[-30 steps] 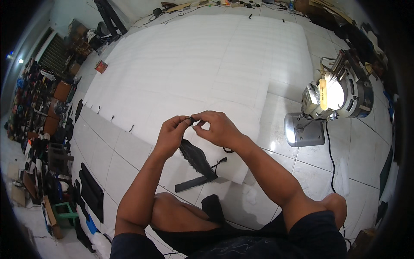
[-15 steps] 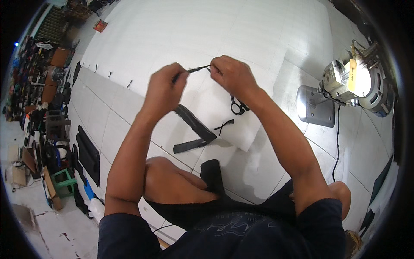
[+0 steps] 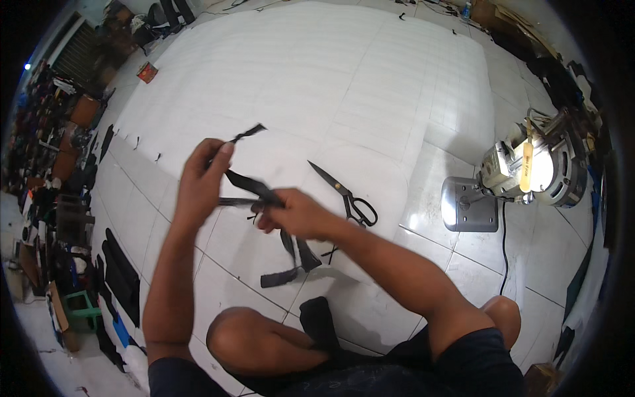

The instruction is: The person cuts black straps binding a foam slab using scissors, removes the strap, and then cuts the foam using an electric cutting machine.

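Note:
My left hand is raised and closed, pinching a black fabric strip whose knotted, frayed end pokes out above the thumb. More of the black strip runs from beside that hand down to my right hand, whose fingers are closed round it. Whether this is one length or several is hard to make out. To the right of my right hand lie black-handled scissors, their blades slightly tilted away on the white sheet. Loose dark strips lie below my hands on the tiles.
At the right stands a cutting machine with a lit lamp, a metal base and a black cable. A small red tin sits at the sheet's far left. Folded black cloth and cluttered shelves line the left side.
Both hands have come down and left from where they stretched the knotted strip between them. My right hand has let go of that end and now grips the strip lower. The scissors show fully.

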### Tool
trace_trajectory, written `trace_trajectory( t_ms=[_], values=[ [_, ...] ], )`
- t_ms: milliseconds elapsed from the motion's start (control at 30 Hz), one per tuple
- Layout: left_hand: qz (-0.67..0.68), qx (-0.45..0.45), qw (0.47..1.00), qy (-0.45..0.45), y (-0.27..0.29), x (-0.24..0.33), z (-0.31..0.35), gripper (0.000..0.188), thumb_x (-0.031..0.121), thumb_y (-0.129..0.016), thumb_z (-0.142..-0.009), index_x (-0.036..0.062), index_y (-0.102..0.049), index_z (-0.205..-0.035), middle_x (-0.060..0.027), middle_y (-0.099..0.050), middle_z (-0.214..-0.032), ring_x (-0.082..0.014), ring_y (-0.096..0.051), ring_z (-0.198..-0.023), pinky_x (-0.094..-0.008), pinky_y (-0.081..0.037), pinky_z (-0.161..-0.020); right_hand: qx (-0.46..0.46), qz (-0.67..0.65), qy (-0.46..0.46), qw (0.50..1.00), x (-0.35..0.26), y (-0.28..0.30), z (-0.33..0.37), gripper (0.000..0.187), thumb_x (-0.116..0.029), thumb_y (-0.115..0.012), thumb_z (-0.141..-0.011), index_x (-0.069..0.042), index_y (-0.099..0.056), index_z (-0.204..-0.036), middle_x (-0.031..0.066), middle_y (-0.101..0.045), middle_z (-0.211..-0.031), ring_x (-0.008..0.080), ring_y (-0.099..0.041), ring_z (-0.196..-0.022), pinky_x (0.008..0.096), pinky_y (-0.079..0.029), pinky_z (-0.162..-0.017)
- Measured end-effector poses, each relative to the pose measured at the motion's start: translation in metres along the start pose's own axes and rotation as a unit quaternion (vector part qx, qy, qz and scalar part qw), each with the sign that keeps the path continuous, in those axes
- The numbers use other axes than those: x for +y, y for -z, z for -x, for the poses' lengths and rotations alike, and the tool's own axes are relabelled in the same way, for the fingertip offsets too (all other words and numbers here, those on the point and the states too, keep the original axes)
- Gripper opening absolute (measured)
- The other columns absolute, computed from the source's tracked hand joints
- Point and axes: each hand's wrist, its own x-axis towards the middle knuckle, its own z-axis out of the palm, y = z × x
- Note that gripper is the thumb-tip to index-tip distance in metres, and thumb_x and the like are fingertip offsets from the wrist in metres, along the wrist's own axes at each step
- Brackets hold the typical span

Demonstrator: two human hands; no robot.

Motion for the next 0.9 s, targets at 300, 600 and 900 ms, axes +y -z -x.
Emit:
trace_trajectory(
  t_ms=[300, 600, 900],
  values=[
    [-0.139, -0.146, 0.975, 0.096, 0.180, -0.106, -0.087, 0.014, 0.018, -0.065, -0.090, 0.0043, -0.064, -0.089, 0.0064, -0.047, -0.067, -0.0038, -0.042, -0.060, -0.0223, -0.032, -0.053, 0.022, 0.359, -0.011, 0.933, -0.186, 0.161, -0.052, 0.030, -0.032, -0.058, -0.095, -0.005, -0.069, -0.102, -0.0022, -0.053, -0.069, 0.0066, -0.052, -0.063, 0.0266, -0.057, -0.068],
    [0.065, 0.072, 0.986, 0.135, 0.367, -0.215, -0.153, 0.029, 0.035, -0.057, -0.099, 0.0077, -0.061, -0.092, 0.0096, -0.033, -0.061, -0.0023, -0.027, -0.051, -0.0220, -0.023, -0.046, 0.347, 0.612, -0.032, 0.710, -0.287, 0.297, -0.101, 0.037, -0.041, -0.053, -0.096, -0.010, -0.070, -0.108, 0.0009, -0.054, -0.070, 0.0137, -0.054, -0.063, 0.0344, -0.055, -0.073],
    [-0.207, 0.151, 0.964, 0.066, 0.218, -0.311, -0.166, 0.026, 0.024, -0.059, -0.096, 0.0002, -0.066, -0.104, 0.0014, -0.051, -0.070, -0.0081, -0.041, -0.064, -0.0274, -0.034, -0.057, 0.453, 0.666, -0.216, 0.552, -0.236, 0.442, -0.149, 0.026, -0.013, -0.051, -0.088, 0.005, -0.069, -0.088, 0.0226, -0.070, -0.084, 0.0321, -0.070, -0.070, 0.0434, -0.055, -0.062]
  ],
)
